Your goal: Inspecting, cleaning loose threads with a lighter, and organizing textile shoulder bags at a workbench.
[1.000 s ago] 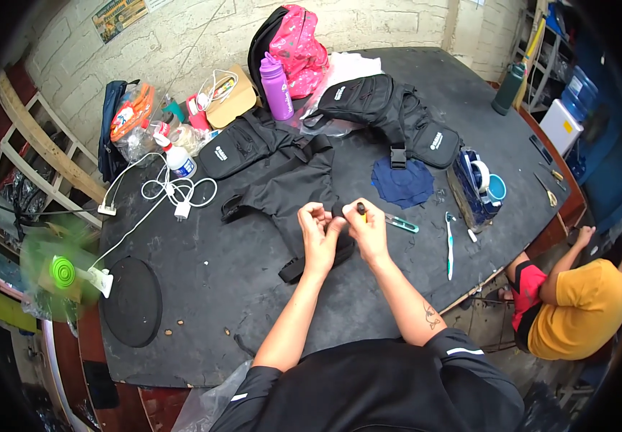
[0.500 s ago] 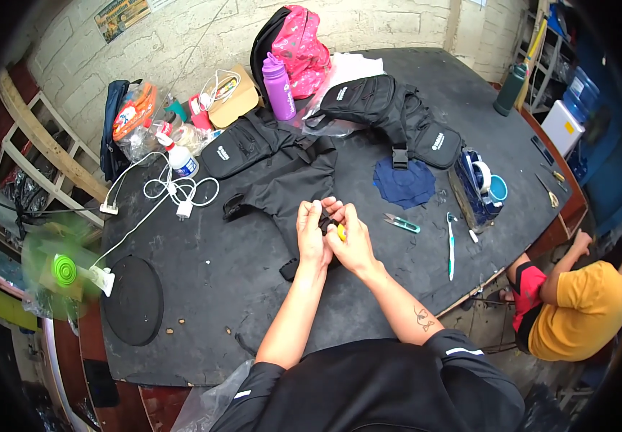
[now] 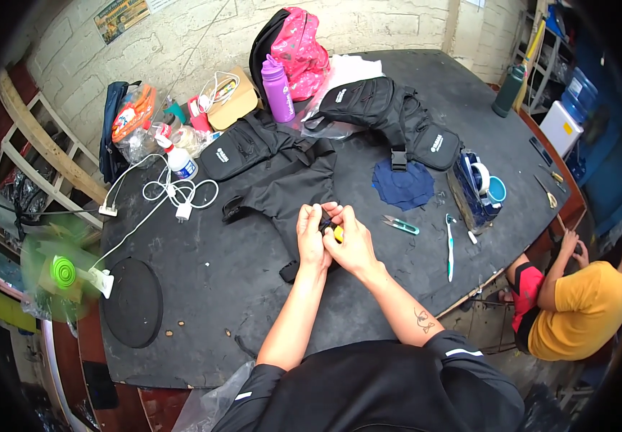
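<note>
Both my hands meet over the near edge of a black fabric bag laid out on the dark table. My left hand pinches a small black piece, which looks like part of the bag's strap. Tucked in my right hand is a small yellow object, its kind mostly hidden by the fingers. The fingertips of both hands nearly touch around the black piece. A strap end lies beside my left wrist.
Thread snips, a toothbrush and a blue tool tray lie to the right. Behind are another black bag, a purple bottle and a spray bottle. A spinning green fan stands left; a seated person is at right.
My hands stay together, with only a slight shift of the fingers, and the black piece shows a little differently. The seated person's hands have come together.
</note>
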Demonstrator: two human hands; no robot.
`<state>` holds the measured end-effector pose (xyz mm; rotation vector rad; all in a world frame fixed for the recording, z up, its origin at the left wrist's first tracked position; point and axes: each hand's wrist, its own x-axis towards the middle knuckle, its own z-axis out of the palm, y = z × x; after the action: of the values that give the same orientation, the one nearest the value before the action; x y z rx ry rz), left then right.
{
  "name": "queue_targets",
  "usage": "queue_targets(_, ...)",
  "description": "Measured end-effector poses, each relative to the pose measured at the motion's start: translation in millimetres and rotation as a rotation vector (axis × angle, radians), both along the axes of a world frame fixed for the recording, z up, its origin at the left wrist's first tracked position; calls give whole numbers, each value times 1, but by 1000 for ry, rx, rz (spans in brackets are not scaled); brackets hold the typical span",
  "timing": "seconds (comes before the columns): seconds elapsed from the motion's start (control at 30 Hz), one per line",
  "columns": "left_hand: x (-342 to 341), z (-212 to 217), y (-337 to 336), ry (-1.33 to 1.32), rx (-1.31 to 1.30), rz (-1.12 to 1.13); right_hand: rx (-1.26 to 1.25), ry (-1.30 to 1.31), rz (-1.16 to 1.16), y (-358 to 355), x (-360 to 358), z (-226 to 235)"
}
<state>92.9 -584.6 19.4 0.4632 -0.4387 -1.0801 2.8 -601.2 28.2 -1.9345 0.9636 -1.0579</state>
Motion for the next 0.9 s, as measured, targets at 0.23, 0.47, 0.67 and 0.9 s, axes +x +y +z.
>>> queue_targets(0.23,58,-14,20,-1029,327,821,254,-187,-173,-41,-42,-30)
queue_targets(0.47,105,-74,23,-926,920,363,565,162,-43,-62,-46,-71)
queue_targets(0.67,86,-58,36,-901,705,500,808,-219,203,-39,-26,-66)
queue_targets(0.9,127,-5,18,-1014,167,919,690,-400,362,-43,-23,-40)
